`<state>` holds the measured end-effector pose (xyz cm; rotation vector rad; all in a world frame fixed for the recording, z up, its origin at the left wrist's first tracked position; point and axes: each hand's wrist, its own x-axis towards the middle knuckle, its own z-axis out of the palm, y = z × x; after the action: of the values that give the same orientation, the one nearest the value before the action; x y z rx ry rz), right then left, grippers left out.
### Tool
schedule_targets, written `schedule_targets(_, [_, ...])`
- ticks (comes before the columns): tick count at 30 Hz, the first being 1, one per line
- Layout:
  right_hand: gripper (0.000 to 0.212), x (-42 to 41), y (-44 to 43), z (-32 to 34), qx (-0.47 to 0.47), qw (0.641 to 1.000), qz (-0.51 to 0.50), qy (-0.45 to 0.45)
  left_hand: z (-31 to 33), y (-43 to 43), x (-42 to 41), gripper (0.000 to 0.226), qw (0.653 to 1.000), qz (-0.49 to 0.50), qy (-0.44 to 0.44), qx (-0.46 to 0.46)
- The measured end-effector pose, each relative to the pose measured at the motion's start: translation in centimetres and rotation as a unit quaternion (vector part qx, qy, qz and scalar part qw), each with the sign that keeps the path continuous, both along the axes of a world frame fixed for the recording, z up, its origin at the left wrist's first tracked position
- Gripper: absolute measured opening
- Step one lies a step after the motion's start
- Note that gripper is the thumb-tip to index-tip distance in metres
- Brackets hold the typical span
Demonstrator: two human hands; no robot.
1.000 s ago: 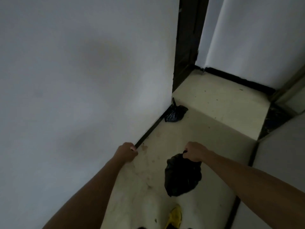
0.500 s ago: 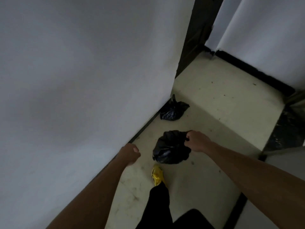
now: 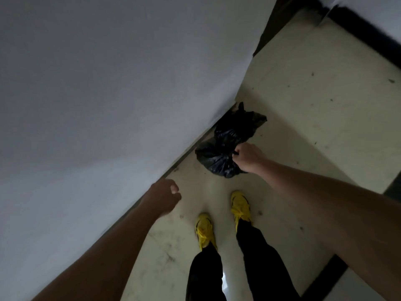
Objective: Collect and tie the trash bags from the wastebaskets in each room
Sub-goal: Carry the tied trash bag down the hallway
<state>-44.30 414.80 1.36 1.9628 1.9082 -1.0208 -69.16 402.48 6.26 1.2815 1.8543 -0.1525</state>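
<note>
At the foot of a white wall (image 3: 108,83) in a dim corridor, seen from the head camera, I am looking down along both bare forearms at a pale, scuffed floor (image 3: 303,88). My right hand (image 3: 249,157) is gripping a black bag (image 3: 214,160) by its gathered neck, fingers curled tight around the plastic. The bag is hanging low, close against the base of the wall. I cannot tell whether its bottom is touching the floor. Just beyond it a second bag (image 3: 238,124), also black and with its tied ears sticking up, is lying where the wall ends at a corner. The two bags overlap from this angle, so I cannot say whether they are touching. My left hand (image 3: 167,195) is hovering near the wall, clenched into a fist with nothing in it. Below, yellow shoes (image 3: 239,205) and black trousers (image 3: 260,257) are standing just short of the bags. A dark doorway (image 3: 271,29) is showing at the top right.

I am reading this as the moment of bringing the carried bag to the one on the floor, either to set it beside it or to gather both. To do it well, I am planning to lower until the floor takes the weight before loosening the grip. The neck should stay uppermost so nothing spills. The free left hand would be better opened and sent to the second bag's knot than to its thin side.
</note>
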Motion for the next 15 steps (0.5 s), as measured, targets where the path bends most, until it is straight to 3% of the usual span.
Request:
schedule_targets(2, [0.043,0.0,3.0,-5.5,0.001,1.0,0.01,0.004,-4.4,2.3,0.7,0.023,1.0,0.015,0.007,-0.005])
schedule_targets(6, [0.042,-0.4,5.1,-10.1,-0.005,1.0,0.015,0.005,-7.7,4.2,2.1,0.021,0.999,0.039,-0.001,-0.007])
schedule_targets(10, [0.024,-0.1,5.7,-17.3,-0.085,0.996,0.04,-0.012,-13.7,4.7,2.9,0.017,0.998,0.053,0.003,-0.039])
schedule_targets(15, [0.038,0.9,6.1,-21.4,-0.111,0.993,0.047,-0.004,-17.7,4.5,3.4,0.014,0.994,0.085,0.012,-0.066])
